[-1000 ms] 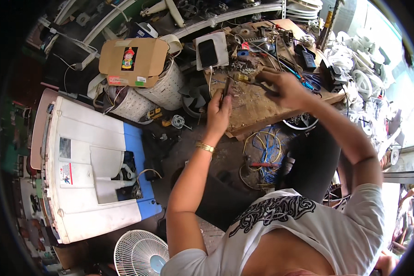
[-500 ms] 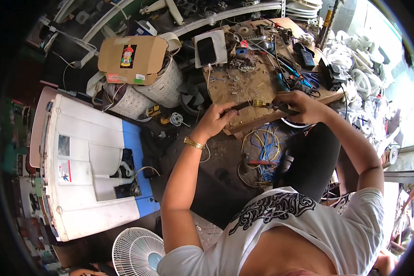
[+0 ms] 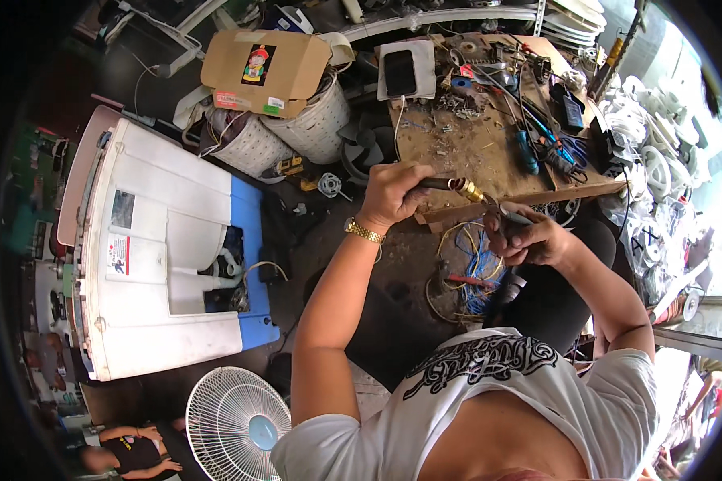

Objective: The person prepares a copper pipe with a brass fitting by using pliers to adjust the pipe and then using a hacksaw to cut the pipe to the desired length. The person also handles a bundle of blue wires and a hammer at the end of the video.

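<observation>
Above the near edge of the workbench, my left hand (image 3: 395,194) is closed around a dark, tube-like piece (image 3: 436,183) with a coppery rim at its right end. A short brass-coloured fitting (image 3: 471,191) sits at that end; whether it is fixed to the tube I cannot tell. From the right, my right hand (image 3: 532,237) grips pliers (image 3: 496,205), with the metal jaws up against the fitting. The fingers partly hide the plier handles. A gold watch (image 3: 365,231) is on my left wrist.
The wooden workbench (image 3: 425,148) carries a phone (image 3: 399,72), screwdrivers, cables and metal scraps. Blue and yellow wires (image 3: 477,260) lie below it. A white-and-blue plastic washing machine body (image 3: 176,337) stands left, near a fan (image 3: 241,425). White plastic parts (image 3: 658,152) are heaped right.
The view has shifted. My right hand has dropped lower and turned, palm side showing more, and the fitting now tilts down to the right. Both hands keep their holds.
</observation>
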Demonstrator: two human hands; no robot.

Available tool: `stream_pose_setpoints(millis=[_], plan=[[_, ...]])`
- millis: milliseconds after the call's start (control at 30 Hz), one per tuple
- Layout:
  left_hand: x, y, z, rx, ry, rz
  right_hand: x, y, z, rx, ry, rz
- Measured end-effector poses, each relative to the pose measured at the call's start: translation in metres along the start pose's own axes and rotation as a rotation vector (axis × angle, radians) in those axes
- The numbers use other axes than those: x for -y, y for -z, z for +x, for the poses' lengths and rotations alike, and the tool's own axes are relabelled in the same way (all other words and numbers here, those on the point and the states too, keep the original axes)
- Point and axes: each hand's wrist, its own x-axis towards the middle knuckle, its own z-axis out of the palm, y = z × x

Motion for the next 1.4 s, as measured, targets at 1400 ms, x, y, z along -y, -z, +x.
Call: stream_pose_setpoints(millis=[1400], plan=[[0.026, -0.033, -0.029, -0.692, 0.994, -1.175, -0.059, 0.099, 0.023, -0.867, 0.279, -1.463]])
